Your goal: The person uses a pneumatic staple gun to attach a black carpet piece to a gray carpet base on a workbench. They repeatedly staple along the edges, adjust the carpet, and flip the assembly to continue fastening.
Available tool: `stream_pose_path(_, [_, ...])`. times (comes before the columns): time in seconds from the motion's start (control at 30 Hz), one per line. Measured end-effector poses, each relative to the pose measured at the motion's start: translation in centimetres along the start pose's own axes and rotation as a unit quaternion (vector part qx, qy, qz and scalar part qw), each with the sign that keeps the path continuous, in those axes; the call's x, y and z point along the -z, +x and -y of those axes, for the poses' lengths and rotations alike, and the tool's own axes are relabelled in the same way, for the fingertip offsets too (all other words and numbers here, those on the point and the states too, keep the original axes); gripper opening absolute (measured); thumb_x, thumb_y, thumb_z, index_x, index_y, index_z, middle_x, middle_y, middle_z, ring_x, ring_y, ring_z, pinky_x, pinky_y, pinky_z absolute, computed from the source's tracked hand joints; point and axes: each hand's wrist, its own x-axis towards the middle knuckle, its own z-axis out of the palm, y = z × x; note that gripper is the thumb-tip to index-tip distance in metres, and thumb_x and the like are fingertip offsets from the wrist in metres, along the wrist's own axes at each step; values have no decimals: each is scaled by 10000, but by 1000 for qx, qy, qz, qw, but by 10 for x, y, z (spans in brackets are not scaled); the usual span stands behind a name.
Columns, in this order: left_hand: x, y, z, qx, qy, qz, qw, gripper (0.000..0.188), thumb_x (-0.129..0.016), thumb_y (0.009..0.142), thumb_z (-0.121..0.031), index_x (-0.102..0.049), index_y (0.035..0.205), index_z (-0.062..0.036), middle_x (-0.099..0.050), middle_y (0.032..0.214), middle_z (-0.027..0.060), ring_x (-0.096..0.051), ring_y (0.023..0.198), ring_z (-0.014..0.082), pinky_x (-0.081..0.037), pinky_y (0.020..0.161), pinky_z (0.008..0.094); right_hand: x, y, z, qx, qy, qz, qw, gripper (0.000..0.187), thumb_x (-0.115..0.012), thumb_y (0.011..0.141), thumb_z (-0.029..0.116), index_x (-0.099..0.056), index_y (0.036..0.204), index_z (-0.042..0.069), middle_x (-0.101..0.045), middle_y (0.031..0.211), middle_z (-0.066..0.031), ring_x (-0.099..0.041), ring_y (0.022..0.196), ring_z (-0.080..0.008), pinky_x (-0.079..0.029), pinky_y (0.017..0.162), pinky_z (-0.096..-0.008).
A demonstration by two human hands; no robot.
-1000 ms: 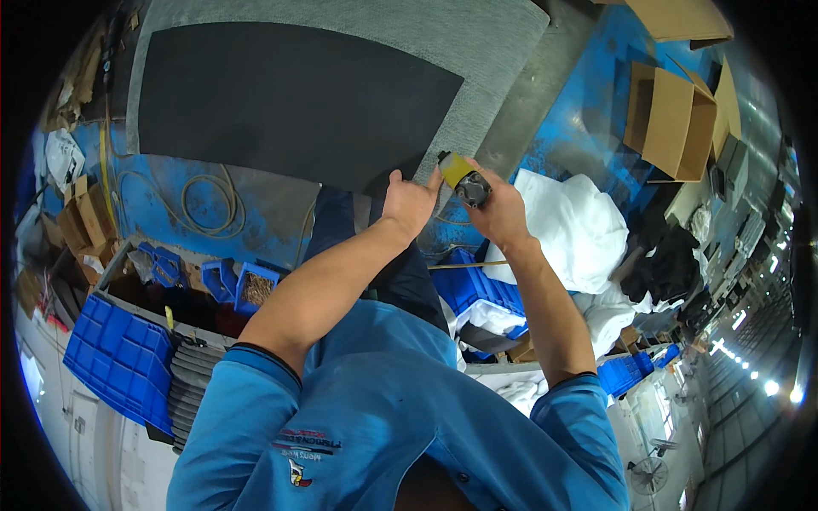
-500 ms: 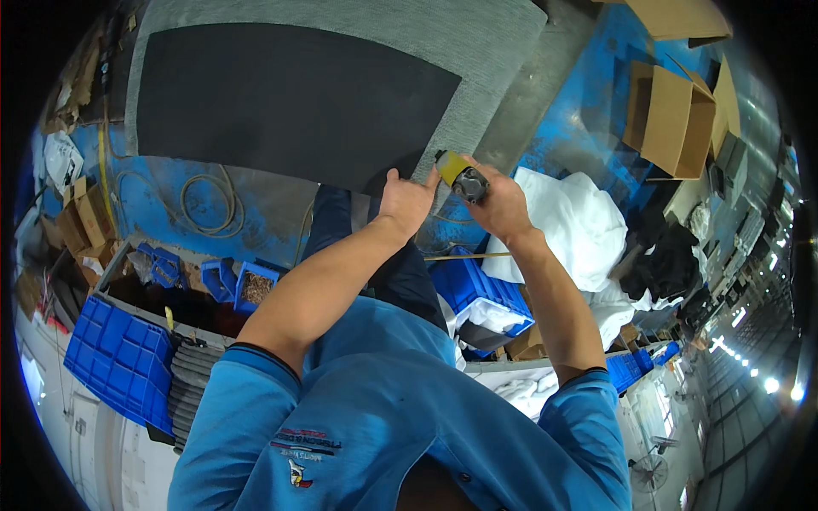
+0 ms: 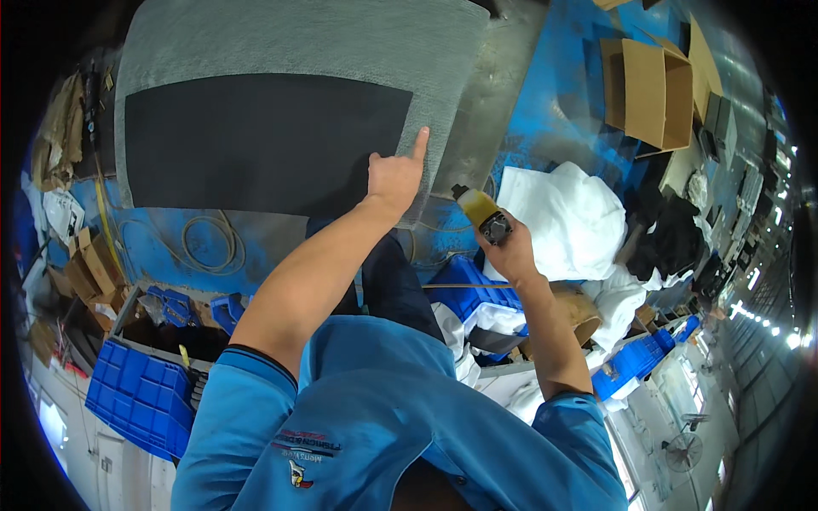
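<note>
A flat black sheet (image 3: pixel 264 140) with a curved far edge lies on a larger grey textured panel (image 3: pixel 298 38). At the sheet's right end, my left hand (image 3: pixel 395 180) rests with the index finger stretched forward along the grey margin and the thumb apart; it holds nothing. My right hand (image 3: pixel 513 251) is wrapped around a yellow-and-black power tool (image 3: pixel 480 209). The tool's dark nose points up and left, apart from the panel. Its exact kind and the grip inside my palm are hidden.
White cloth (image 3: pixel 562 221) is heaped right of the tool, near an open cardboard box (image 3: pixel 656 94). Blue bins (image 3: pixel 141 396) stand lower left, and another blue bin (image 3: pixel 464 285) sits below the tool. A coiled hose (image 3: pixel 213 243) lies left on the blue surface.
My right hand has drawn the tool back and right, away from my left hand. My left index finger now reaches forward along the grey margin. The panel appears lower in view.
</note>
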Motion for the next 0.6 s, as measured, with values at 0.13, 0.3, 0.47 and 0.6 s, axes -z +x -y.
stream_pose_path(0.13, [6,-11,4,3,26,58,998,909,-614,925,-116,-132,1694,-171,-769,816,89,-758,740,256,-537,888,542,-9,-8,-12,-3,-12,12,1000,723,-783,810,115,-566,1494,199,-718,1123,-191,-695,1014,-413,-562,865,-436])
stream_pose_path(0.3, [-1,2,1,36,-1,30,999,1040,-661,873,-100,-33,1698,-189,-767,803,118,-751,710,298,-555,845,520,-9,-11,-16,-33,-17,21,999,740,-787,809,131,-553,1506,211,-718,1103,-214,-691,994,-431,-563,854,-458])
stream_pose_path(0.47, [4,6,0,37,-11,45,998,976,-635,892,-98,-80,1694,-154,-769,811,119,-755,730,293,-535,873,525,-8,-10,-19,-16,-40,0,999,431,-789,881,204,-686,1237,-18,-766,965,-171,-743,864,-244,-570,802,-352])
stream_pose_path(0.6, [4,6,1,2,30,25,999,880,-596,926,-98,-149,1684,-111,-772,806,119,-762,743,277,-517,935,538,-5,-12,-14,1,-54,3,999,526,-790,852,191,-640,1339,58,-754,1024,-201,-735,919,-340,-573,818,-401])
